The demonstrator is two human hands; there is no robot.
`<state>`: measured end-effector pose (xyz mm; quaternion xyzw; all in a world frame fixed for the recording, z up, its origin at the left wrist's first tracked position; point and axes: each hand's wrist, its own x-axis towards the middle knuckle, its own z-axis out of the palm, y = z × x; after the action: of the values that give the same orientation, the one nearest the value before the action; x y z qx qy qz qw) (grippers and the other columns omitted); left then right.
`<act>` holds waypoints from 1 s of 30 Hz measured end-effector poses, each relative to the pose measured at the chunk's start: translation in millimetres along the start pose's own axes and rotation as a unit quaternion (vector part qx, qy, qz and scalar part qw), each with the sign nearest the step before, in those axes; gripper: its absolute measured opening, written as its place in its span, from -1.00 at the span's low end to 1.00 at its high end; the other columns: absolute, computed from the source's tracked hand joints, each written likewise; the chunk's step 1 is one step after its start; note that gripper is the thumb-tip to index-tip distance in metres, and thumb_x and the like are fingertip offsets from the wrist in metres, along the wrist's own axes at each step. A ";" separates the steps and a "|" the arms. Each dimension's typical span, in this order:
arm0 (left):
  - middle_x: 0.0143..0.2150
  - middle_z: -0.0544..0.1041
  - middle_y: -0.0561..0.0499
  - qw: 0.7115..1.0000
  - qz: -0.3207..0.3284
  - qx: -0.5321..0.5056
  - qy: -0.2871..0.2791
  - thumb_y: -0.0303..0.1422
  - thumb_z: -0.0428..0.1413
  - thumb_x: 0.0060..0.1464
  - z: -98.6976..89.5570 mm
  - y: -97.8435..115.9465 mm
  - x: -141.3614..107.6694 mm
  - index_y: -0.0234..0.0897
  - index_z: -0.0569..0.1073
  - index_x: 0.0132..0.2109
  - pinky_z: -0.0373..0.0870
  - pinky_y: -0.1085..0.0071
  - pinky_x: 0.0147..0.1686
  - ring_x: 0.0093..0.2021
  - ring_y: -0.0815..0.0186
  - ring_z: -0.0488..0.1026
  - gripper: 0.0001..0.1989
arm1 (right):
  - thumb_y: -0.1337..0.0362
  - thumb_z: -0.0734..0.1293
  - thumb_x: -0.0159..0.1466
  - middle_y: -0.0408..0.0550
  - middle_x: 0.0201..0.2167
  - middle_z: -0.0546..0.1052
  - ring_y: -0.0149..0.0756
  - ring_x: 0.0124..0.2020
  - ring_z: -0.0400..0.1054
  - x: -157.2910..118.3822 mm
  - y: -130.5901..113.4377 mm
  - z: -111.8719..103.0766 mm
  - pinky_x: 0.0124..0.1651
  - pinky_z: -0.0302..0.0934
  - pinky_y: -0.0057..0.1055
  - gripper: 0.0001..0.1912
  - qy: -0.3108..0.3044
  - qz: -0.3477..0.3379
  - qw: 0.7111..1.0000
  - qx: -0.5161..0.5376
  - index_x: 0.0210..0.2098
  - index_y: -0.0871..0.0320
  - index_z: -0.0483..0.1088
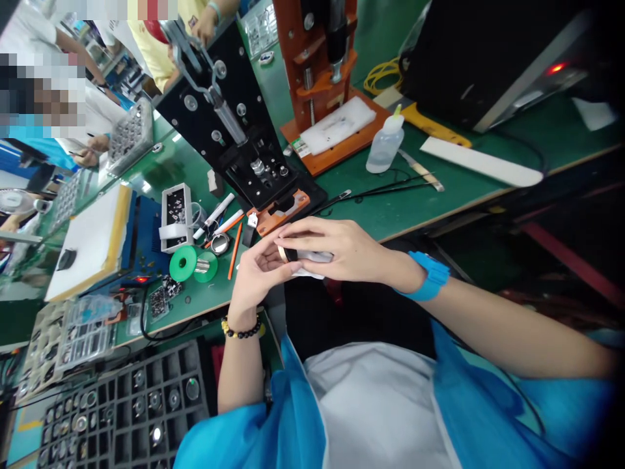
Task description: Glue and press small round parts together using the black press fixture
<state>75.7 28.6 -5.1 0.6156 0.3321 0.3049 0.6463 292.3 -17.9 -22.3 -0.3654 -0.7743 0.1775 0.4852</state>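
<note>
We find a black ring-shaped band [290,255] with a gold rim, standing tilted on edge, and a crumpled white wipe [312,258] pressed against it at its 3 o'clock side, touching it.

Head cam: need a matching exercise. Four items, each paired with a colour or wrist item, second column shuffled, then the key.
Column 1:
1. left hand
2. right hand
3. ring held between the hands
4. spool on the bench

Column 2:
A. green
B. wears a blue wristband
C. dark with a gold edge
D. wears a black and gold bead bracelet

Pairs: 1-D, 2-B, 3-C, 4-A
</note>
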 end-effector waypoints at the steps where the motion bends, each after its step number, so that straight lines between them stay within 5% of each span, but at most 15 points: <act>1: 0.00 0.68 -0.07 1.000 -0.003 0.002 0.002 -0.35 0.50 -0.03 -0.4 0.1 -0.2 -0.13 0.54 0.25 0.65 0.37 -0.13 -0.09 0.18 0.66 -0.32 | 0.26 0.36 0.43 -0.02 0.26 0.51 -0.17 0.22 0.47 -0.1 0.2 -0.4 0.26 0.43 -0.27 -0.59 0.002 0.000 1.000 0.002 0.26 -0.02 0.48; 9: 0.08 0.66 -0.12 1.000 -0.011 -0.023 0.000 -0.36 0.50 -0.04 -1.2 0.6 0.4 -0.16 0.57 0.21 0.66 0.32 -0.05 0.03 0.08 0.65 -0.36 | 0.25 0.37 0.44 0.01 0.27 0.50 -0.21 0.25 0.44 0.3 2.6 -2.0 0.30 0.38 -0.32 -0.56 -0.002 0.000 1.000 0.024 0.29 0.05 0.44; 15: 0.09 0.66 -0.12 1.000 -0.005 -0.029 0.004 -0.36 0.49 -0.03 -0.7 -1.4 -0.7 -0.16 0.57 0.23 0.63 0.23 0.05 0.12 0.03 0.62 -0.36 | 0.25 0.38 0.43 -0.03 0.32 0.45 -0.20 0.31 0.38 1.1 3.3 -4.2 0.38 0.32 -0.24 -0.37 -0.029 0.048 0.996 0.064 0.45 -0.03 0.23; 30: 0.11 0.66 -0.14 0.999 -0.002 -0.043 -0.026 -0.36 0.46 0.02 0.9 4.5 -4.3 -0.21 0.55 0.25 0.61 0.28 0.03 0.05 0.06 0.64 -0.37 | 0.32 0.40 0.39 -0.11 0.39 0.36 -0.13 0.29 0.41 2.3 5.1 -6.0 0.38 0.37 -0.14 -0.26 -0.062 0.111 0.967 0.221 0.47 -0.21 0.16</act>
<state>74.0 24.9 -0.3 0.5943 0.3032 0.3013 0.6813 299.0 -13.3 -21.3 -0.3208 -0.6990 0.4189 0.4827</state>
